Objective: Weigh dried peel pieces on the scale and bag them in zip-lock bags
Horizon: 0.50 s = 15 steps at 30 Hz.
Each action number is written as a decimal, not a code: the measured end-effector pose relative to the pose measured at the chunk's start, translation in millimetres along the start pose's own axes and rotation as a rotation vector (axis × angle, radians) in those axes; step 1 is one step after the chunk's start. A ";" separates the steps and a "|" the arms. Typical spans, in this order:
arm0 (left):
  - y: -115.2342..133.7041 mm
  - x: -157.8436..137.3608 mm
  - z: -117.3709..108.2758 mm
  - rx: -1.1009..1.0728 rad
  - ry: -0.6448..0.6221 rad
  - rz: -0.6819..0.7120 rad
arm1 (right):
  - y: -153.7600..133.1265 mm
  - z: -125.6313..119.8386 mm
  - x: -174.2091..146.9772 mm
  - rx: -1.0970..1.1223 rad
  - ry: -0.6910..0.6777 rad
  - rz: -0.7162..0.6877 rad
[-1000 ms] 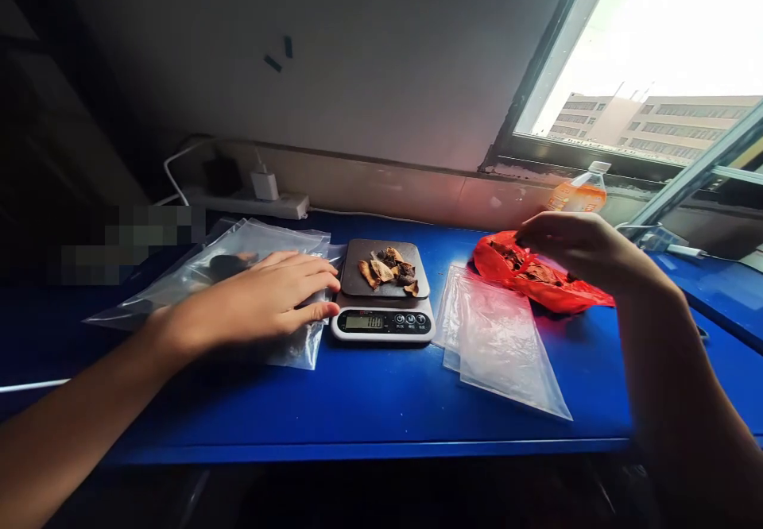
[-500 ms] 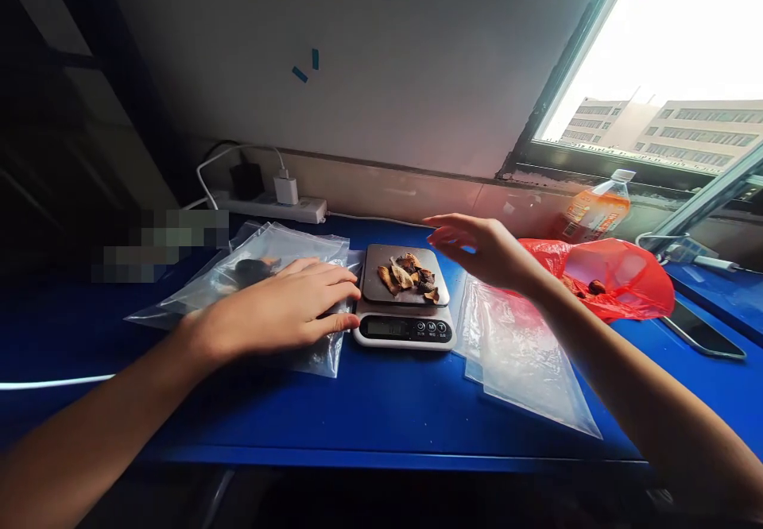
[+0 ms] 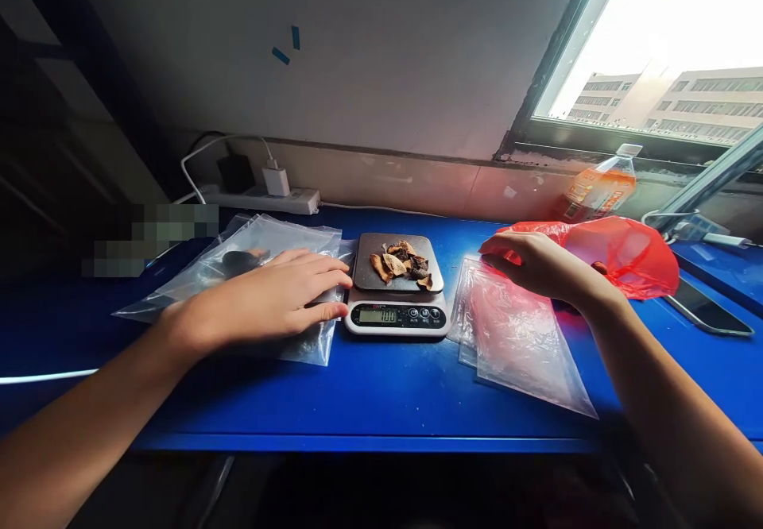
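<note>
A white kitchen scale [image 3: 398,316] with a metal plate stands mid-table, its display lit and seeming to read 10.0. On the plate lies a small heap of dried brown slices [image 3: 400,264]. My left hand [image 3: 292,295] rests open, fingers spread, over clear plastic bags [image 3: 238,235] left of the scale; something dark is inside them. My right hand [image 3: 536,263], fingers loosely bent and apart, hovers above the top end of more flat clear bags [image 3: 524,346]. Nothing shows in it. Just behind it sits an open red plastic bag [image 3: 625,247], with a brown piece visible inside.
An orange-labelled bottle [image 3: 605,183] stands by the window behind the red bag. A phone [image 3: 709,306] lies at the right. Against the wall is a power strip [image 3: 298,200] with a white charger [image 3: 275,178] and cables. The blue table's front edge [image 3: 381,443] runs below.
My right hand has moved right, away from the scale toward the red bag. The scale's display is now legible. My left hand stays on the bags; the view has shifted slightly.
</note>
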<state>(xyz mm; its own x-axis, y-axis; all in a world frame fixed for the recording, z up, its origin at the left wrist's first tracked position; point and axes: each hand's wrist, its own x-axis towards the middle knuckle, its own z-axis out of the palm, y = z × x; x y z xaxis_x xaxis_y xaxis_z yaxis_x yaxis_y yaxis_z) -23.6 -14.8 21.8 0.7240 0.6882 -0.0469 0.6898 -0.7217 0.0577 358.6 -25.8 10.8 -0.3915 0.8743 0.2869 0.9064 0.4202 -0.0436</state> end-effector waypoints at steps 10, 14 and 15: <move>-1.4 -1.5 1.0 -0.011 -0.001 0.022 | -0.7 6.3 0.7 0.033 -0.080 -0.016; -1.3 -2.2 0.3 -0.014 0.004 0.021 | 2.5 -9.8 -5.7 0.078 -0.036 0.056; -1.3 -2.2 0.2 -0.013 0.003 0.021 | 5.2 -17.4 -9.2 0.086 0.025 0.111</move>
<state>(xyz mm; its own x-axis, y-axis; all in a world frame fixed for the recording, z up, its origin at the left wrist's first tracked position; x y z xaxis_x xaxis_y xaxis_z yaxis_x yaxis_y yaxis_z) -26.1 -15.3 21.6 0.7380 0.6735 -0.0424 0.6746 -0.7347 0.0717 369.7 -35.9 24.5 -0.2846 0.9107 0.2993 0.9265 0.3414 -0.1580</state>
